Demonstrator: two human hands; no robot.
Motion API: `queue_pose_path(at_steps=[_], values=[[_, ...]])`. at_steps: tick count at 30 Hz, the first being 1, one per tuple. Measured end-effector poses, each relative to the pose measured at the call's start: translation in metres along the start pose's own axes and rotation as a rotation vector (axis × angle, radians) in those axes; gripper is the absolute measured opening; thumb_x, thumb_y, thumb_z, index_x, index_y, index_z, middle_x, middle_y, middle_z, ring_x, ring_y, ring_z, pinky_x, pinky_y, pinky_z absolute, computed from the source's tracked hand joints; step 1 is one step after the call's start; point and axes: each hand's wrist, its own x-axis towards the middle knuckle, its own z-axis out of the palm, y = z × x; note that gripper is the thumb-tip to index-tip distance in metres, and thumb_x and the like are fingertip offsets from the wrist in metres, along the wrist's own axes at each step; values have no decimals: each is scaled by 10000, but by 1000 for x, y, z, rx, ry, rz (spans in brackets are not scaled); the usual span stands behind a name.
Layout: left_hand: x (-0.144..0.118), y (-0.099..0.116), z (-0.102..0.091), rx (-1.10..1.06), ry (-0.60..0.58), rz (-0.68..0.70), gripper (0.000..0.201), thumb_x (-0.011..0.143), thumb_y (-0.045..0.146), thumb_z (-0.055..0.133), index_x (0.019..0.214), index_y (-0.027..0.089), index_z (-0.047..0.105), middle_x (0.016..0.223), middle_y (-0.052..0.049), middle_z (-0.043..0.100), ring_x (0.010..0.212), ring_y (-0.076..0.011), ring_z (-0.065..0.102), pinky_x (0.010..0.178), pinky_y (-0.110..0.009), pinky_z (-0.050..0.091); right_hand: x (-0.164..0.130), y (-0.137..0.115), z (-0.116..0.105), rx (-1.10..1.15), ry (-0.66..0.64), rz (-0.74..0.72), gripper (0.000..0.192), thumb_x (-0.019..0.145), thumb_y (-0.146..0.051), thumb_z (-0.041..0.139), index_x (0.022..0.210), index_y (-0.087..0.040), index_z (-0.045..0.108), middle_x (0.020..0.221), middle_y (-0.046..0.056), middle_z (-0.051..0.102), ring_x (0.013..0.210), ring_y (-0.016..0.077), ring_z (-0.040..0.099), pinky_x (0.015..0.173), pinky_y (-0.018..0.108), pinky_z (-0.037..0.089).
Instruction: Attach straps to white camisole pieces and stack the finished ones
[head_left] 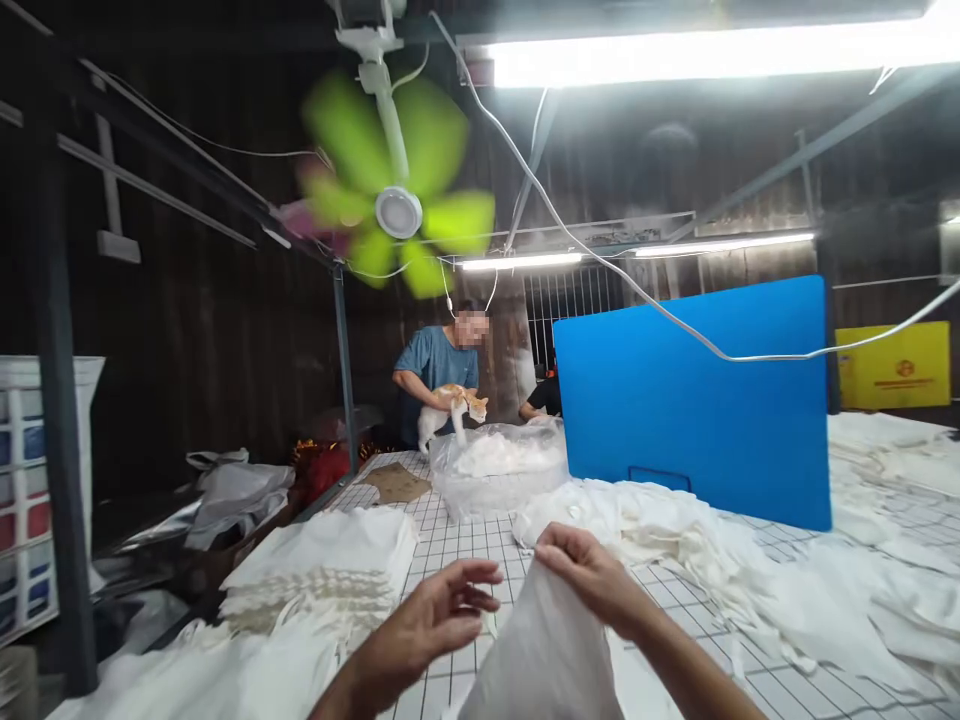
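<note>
My right hand [589, 575] pinches the top edge of a white cloth piece [544, 655] that hangs down in front of me. My left hand [435, 620] hovers just left of that cloth with its fingers spread toward it, holding nothing. Both hands are raised over a work table with a black grid pattern [465, 545]. A neat stack of folded white cloth pieces [322, 570] lies to the left of my left hand. A loose heap of white cloth [675, 540] spreads to the right.
A blue upright panel [697, 400] stands on the table behind the heap. A clear plastic bag of white pieces [499, 465] sits farther back. A person in a blue shirt [435, 365] holds an orange-and-white cat [454, 405]. A green fan [394, 195] spins overhead.
</note>
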Motion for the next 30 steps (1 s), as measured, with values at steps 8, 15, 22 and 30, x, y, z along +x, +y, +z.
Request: queue_pose_path(at_steps=[8, 15, 22, 30], values=[[38, -41, 37, -235, -73, -125, 300, 647, 546, 793, 908, 400, 787, 845, -29, 737, 865, -284, 714, 834, -454, 515, -10, 12, 2, -63, -27, -9, 244, 836, -550, 606, 677, -370, 648, 739, 93, 588, 759, 326, 569, 710, 522, 458], [15, -49, -5, -197, 22, -200, 395, 665, 471, 845, 812, 118, 744, 739, -41, 677, 630, -109, 563, 609, -197, 410, -10, 28, -49, 126, 199, 101, 397, 763, -606, 724, 737, -221, 633, 707, 26, 546, 627, 167, 485, 545, 298, 377], [16, -24, -33, -144, 216, -154, 305, 736, 399, 817, 757, 128, 679, 701, 8, 611, 629, -85, 505, 591, -178, 383, -3, 40, -53, 303, 161, 191, 435, 746, -569, 772, 778, -165, 616, 682, -17, 533, 558, 76, 437, 481, 195, 315], [19, -15, -33, -151, 114, -243, 354, 777, 457, 779, 939, 145, 734, 874, -51, 690, 785, -136, 602, 755, -236, 447, 3, 32, -33, 344, 102, 232, 448, 738, -584, 773, 776, -167, 615, 672, -18, 552, 547, 83, 462, 491, 208, 332]])
